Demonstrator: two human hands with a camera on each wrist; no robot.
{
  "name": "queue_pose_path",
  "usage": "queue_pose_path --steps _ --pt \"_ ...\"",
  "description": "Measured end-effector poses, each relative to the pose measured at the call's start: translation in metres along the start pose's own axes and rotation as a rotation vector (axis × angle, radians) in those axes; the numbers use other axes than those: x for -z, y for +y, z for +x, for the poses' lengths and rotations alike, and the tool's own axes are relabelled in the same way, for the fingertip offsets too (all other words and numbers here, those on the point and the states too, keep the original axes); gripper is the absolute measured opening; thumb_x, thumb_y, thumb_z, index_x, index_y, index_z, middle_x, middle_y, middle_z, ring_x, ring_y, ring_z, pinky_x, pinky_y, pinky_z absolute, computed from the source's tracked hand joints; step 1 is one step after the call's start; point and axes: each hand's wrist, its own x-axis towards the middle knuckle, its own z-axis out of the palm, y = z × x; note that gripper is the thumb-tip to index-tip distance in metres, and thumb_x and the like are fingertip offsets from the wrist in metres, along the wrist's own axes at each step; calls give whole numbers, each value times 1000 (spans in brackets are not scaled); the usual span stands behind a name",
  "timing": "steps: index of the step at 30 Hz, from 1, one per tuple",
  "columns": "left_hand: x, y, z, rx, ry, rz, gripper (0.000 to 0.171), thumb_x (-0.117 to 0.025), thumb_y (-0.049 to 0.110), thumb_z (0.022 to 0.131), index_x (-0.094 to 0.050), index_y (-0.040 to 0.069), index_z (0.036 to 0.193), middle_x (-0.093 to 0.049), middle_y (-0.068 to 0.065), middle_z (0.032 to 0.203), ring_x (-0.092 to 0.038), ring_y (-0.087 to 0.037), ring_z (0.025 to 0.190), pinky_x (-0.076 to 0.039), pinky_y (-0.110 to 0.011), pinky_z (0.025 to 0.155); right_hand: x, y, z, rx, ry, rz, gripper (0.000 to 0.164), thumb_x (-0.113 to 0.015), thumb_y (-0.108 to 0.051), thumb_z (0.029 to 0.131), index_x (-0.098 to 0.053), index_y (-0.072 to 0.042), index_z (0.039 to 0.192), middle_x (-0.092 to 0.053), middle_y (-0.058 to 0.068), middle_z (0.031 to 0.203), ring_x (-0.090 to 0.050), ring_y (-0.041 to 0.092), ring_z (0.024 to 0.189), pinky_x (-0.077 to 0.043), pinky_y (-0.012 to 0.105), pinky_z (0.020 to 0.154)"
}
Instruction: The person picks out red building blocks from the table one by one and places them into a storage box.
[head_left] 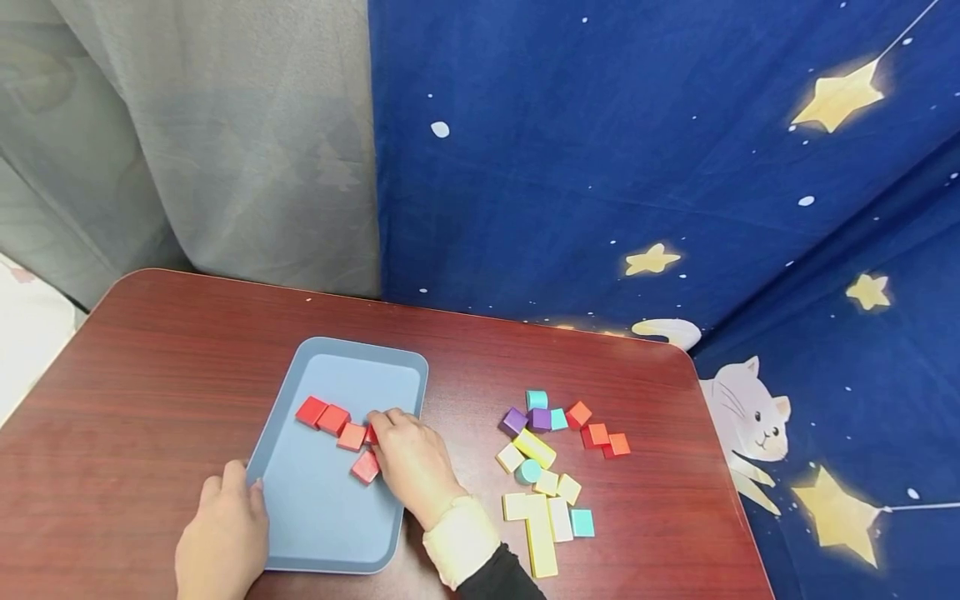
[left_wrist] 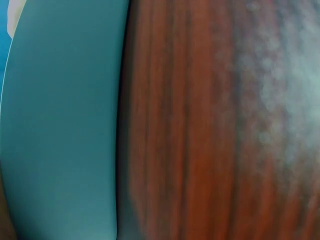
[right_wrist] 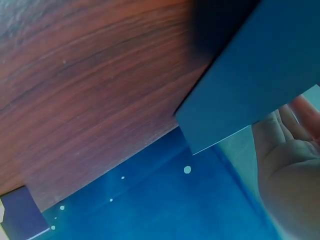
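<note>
A blue-grey tray [head_left: 330,533] lies on the left part of the table, several red blocks inside it. Three of them, led by the red block [head_left: 311,411] at the left, form a slanting row. My right hand [head_left: 416,467] reaches over the tray's right rim and holds a red block [head_left: 371,435] at the row's right end, mostly hidden by the fingers. Just below, another red block [head_left: 365,467] sits apart. At the tray's left rim, my left hand [head_left: 223,529] grips the edge, its thumb on the inner side. In the right wrist view the tray wall [right_wrist: 240,95] partly covers the right hand.
Right of the tray, loose blocks lie on the brown table [head_left: 180,358]: red blocks [head_left: 596,436], purple blocks [head_left: 513,422], a long yellow block [head_left: 541,537], pale cubes [head_left: 510,457] and a teal cylinder [head_left: 528,472]. A blue star-printed curtain [head_left: 525,167] hangs behind.
</note>
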Motion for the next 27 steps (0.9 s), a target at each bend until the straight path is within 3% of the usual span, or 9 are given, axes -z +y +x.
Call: queue_pose_path --steps 10,19,27 --pt "-1 0 1 7 -22 7 30 -44 17 98 -41 -2 121 -47 -25 97 -55 -45 63 -39 -52 53 -2 -3 6 39 -126 -102 26 -65 -20 89 -65 -19 115 -62 -6 91 -59 7 79 -48 21 66" --pt "1 0 0 5 -20 3 31 -44 18 98 -41 -2 122 -47 -25 99 -55 -46 63 -39 -52 52 0 -4 6 26 -134 -97 29 -66 -19 88 -64 -20 117 -62 -6 92 -58 8 77 -47 21 64" --pt "0 0 -1 -16 9 1 28 -45 17 97 -43 0 120 -47 -24 97 -54 -45 61 -39 -52 52 11 -5 5 -4 -137 -70 39 -68 -22 88 -62 -16 125 -63 -2 107 -64 9 84 -49 21 68"
